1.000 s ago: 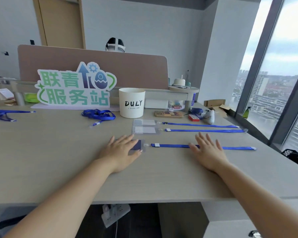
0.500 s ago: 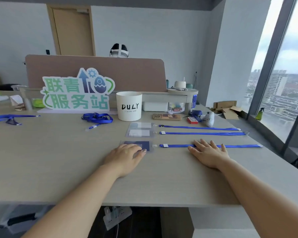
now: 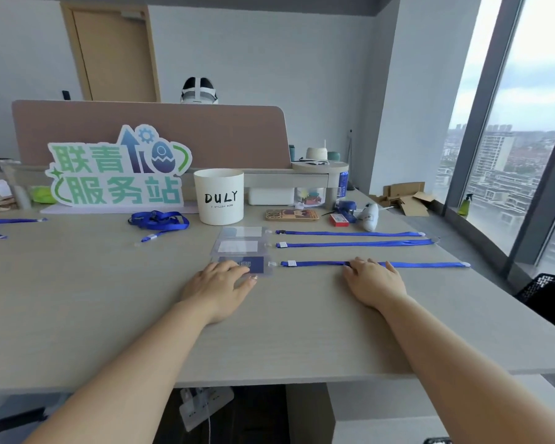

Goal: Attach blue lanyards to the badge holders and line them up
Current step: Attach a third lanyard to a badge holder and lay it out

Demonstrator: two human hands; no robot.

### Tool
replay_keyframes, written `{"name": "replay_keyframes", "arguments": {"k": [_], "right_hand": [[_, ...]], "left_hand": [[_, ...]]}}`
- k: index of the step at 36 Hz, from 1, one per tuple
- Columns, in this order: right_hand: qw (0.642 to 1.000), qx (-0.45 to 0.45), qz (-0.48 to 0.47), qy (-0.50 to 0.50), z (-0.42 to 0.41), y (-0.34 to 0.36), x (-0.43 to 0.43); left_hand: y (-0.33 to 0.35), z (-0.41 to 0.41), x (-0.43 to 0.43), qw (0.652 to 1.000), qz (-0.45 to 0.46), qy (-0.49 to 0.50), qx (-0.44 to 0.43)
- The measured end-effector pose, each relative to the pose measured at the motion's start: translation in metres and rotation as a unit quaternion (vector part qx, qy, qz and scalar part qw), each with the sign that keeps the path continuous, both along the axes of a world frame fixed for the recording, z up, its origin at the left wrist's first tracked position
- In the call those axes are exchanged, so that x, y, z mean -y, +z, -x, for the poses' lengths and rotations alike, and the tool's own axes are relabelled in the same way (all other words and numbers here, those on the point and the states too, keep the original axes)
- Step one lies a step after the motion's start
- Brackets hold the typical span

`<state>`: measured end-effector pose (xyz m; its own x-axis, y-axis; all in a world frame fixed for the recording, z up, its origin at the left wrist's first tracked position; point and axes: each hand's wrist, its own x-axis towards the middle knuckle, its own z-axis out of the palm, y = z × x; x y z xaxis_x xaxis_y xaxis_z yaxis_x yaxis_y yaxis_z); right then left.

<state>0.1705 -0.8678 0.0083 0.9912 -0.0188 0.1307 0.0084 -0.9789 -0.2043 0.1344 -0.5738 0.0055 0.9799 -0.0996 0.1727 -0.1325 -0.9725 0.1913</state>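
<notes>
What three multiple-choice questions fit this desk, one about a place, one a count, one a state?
1. Where does the white cup stand?
A. Behind the badge holders, farther from the person.
B. At the near edge of the desk.
C. On the floor.

2. How many blue lanyards lie stretched straight to the right of the holders?
A. Two.
B. Three.
C. Five.

3. What is the left hand doing?
A. Resting flat on the nearest badge holder.
B. Clenched in the air.
C. Gripping the cup.

Answers:
1 A, the cup sits just beyond the farthest holder.
2 B, three parallel straps run rightward.
3 A, its fingers lie loosely over the holder with the dark blue card.
</notes>
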Motion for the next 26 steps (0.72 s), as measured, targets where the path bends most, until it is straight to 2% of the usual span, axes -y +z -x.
{"name": "replay_keyframes", "arguments": {"k": [10,18,26], "right_hand": [[0.996,-0.083,0.02,0.012,-0.005,0.007,0.001],[0.99,-0.134,0.01,0.032,-0.011,0.014,0.005],[0.993,-0.112,0.015,0.037,-0.013,0.013,0.01]], "left_hand": [[-0.002,0.002,-0.001,1.0,0.008,0.016,-0.02],[0.0,0.001,-0.001,0.999,-0.023,0.02,-0.044],[0.003,0.003,0.002,0.994,-0.06,0.017,-0.088]]}}
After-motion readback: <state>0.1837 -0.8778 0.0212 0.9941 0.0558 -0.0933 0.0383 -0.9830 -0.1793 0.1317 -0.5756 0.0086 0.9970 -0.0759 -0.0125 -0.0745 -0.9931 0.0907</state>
